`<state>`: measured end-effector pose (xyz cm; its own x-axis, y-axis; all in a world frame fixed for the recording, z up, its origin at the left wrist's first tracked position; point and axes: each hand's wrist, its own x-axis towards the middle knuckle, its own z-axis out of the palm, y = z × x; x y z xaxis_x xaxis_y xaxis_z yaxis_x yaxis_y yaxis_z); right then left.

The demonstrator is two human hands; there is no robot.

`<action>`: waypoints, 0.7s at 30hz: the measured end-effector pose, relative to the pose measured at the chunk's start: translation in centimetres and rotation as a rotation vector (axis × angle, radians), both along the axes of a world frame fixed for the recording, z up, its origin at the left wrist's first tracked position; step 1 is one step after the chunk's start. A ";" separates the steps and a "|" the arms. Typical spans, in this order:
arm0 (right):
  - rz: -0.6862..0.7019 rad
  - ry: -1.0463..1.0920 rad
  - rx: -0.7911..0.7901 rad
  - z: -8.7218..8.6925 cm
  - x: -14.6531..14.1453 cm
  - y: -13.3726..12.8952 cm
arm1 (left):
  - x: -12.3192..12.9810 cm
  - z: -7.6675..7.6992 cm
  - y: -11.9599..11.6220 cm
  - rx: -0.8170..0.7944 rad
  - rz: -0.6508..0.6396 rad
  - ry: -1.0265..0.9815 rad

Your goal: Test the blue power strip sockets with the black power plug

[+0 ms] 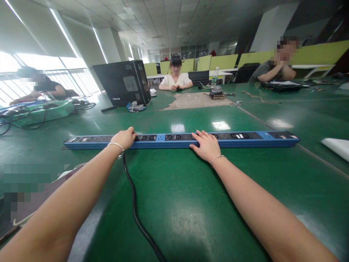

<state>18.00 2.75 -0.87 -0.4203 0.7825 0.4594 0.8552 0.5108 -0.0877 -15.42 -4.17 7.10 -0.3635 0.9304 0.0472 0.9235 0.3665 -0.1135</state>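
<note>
A long blue power strip (pixel 174 145) with a black row of sockets lies crosswise on the green table, sockets facing up. Over its left half is my left hand (pixel 124 138), fingers closed in a grip. A black power cord (pixel 133 193) comes out from beneath this hand and runs down toward the bottom edge; its plug end is hidden by my fingers. Right of the strip's middle, my right hand (pixel 206 145) rests on the strip with fingers spread, thumb against the front side.
Behind the strip stand a black computer case (pixel 122 83), a glove (pixel 135 107), a cardboard sheet (pixel 191 102) and a water bottle (pixel 215 77). A green basket (pixel 43 112) with cables is at the left. A white object (pixel 336 147) lies at the right. Three people sit around the table.
</note>
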 end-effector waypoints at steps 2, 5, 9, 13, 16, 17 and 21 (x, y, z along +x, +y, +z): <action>0.002 0.000 -0.003 0.0 0.0 0.0 | -0.6 1.0 -0.4 0.088 0.039 -0.011; 0.006 0.003 -0.011 -0.1 -0.1 0.1 | -2.2 3.2 -1.4 0.200 0.105 -0.022; 0.001 0.004 -0.005 -0.1 -0.1 0.1 | -4.4 5.1 -2.8 0.181 0.124 -0.069; 0.003 0.005 -0.006 -0.1 -0.1 0.1 | -4.5 4.4 -3.0 0.145 0.134 -0.161; 0.006 0.004 -0.004 -0.1 -0.1 0.1 | -2.5 3.5 -2.2 0.134 0.080 -0.303; 0.006 0.004 -0.003 -0.1 -0.1 0.1 | -1.5 3.2 -1.8 0.134 0.051 -0.333; 0.005 0.005 0.001 -0.1 -0.1 0.1 | 3.3 2.8 0.3 0.133 -0.053 -0.382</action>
